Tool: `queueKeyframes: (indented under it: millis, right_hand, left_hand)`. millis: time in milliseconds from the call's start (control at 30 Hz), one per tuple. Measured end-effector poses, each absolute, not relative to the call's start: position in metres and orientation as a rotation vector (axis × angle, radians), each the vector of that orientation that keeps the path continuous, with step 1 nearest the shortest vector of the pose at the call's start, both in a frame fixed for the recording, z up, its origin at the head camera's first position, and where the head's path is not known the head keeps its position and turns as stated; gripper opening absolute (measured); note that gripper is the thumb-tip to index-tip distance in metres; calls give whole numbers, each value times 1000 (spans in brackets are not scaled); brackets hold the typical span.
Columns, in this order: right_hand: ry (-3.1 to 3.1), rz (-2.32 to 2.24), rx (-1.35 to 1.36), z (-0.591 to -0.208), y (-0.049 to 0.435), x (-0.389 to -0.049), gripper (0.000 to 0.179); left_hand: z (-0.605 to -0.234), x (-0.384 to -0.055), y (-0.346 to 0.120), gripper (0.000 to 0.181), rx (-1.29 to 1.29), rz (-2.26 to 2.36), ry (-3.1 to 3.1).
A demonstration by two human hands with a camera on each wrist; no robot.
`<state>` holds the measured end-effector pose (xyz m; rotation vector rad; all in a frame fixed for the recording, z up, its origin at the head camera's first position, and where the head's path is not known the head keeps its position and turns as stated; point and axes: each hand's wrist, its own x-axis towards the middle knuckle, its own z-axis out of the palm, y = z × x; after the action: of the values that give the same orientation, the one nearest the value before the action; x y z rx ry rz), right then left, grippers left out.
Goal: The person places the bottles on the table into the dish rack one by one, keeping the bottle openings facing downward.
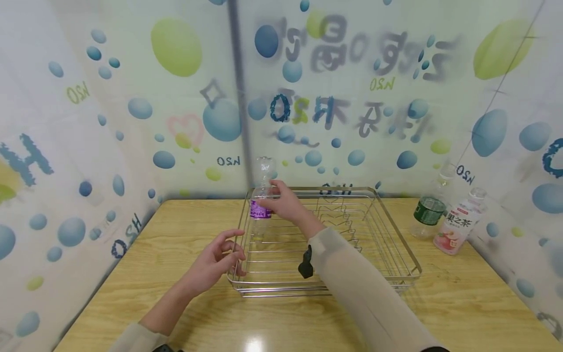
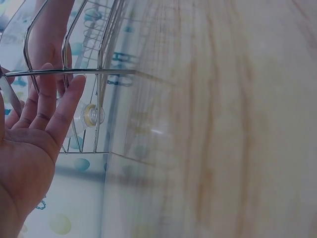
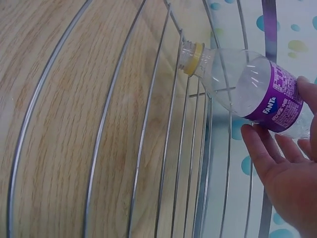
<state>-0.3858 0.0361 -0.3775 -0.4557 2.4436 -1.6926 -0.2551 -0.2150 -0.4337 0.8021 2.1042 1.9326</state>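
A clear plastic Fanta bottle (image 1: pixel 261 209) with a purple label is upside down at the left end of the wire rack (image 1: pixel 330 188), inside its rim, base up and neck pointing down toward the rack's wires. A yellow ring (image 3: pixel 194 59) circles the neck; whether the mouth touches a wire I cannot tell. The right hand (image 1: pixel 288 204), reaching across the rack, has its grip on the bottle, thumb and fingers set around the labelled part. The left hand (image 1: pixel 208 264) is at the rack's front left corner, its grip loose and holding nothing, fingers spread and lightly bent beside the rim.

A zigzag wire divider (image 1: pixel 349 222) runs along the inside of the rack, right of its middle. To the right of the rack, a clear bottle with a green label (image 1: pixel 430 211) and a pink-labelled fruit tea bottle (image 1: pixel 457 225) stand close together on the wood-grain desk (image 1: pixel 193 215). Behind the rack hangs a bubble-patterned sheet (image 1: pixel 299 78).
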Motion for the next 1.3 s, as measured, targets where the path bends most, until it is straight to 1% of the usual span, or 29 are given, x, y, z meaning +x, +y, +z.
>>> queueKeyframes:
  millis: [267,433,533,800,1300]
  right_hand:
    - [2475,-1678,-437,-379,36,-386,93]
    - [2458,-1677,-437,-382,37,-387,102]
    - [2476,-1603,-444,-383,37,-387,104]
    - [2484,-1532,-505,-384,36,-385,92]
    - [2495,-1528,-490,-384,37,-384,90]
  left_hand:
    - [-435,-255,-215,53,799,1911,2128]
    - [-434,-255,-215,52,802,1893,2153]
    - [-434,-254,-215,52,800,1892,2163]
    - [-434,-254,-215,52,798,1889,2184]
    - [-433,-253,-214,53,786,1895,2177]
